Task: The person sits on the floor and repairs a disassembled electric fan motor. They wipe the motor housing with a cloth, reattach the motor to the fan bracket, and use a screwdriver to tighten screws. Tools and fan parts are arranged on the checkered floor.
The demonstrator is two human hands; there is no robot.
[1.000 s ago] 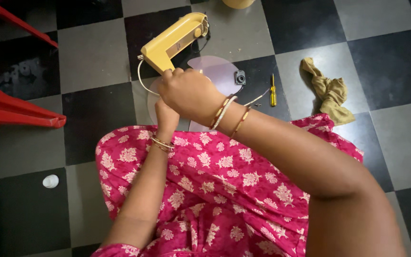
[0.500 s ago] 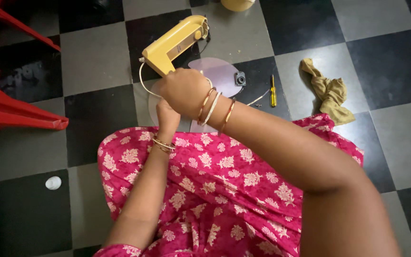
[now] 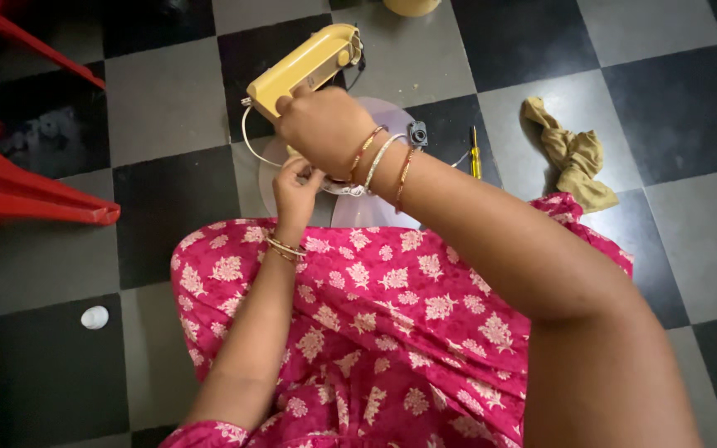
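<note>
My right hand (image 3: 323,126) grips the near end of a long yellow plastic casing (image 3: 304,66), which tilts up and away over the floor. A thin white wire (image 3: 248,137) loops out from its lower end. Under it lies a pale translucent fan blade (image 3: 367,211) with a small dark part (image 3: 417,133) at its edge. My left hand (image 3: 296,189) reaches up from my lap, its fingers curled on the blade's hub just under my right wrist. Bangles sit on both wrists. The fingertips are partly hidden.
A yellow screwdriver (image 3: 475,154) and a crumpled olive cloth (image 3: 573,158) lie right of the blade. A red plastic chair (image 3: 18,178) stands at the left, and a small white object (image 3: 95,317) lies near my left knee. The floor is black-and-grey checkered tile (image 3: 168,95).
My right hand has turned a little on the yellow casing, and the bangles have slid along the wrist. The left hand stays at the hub.
</note>
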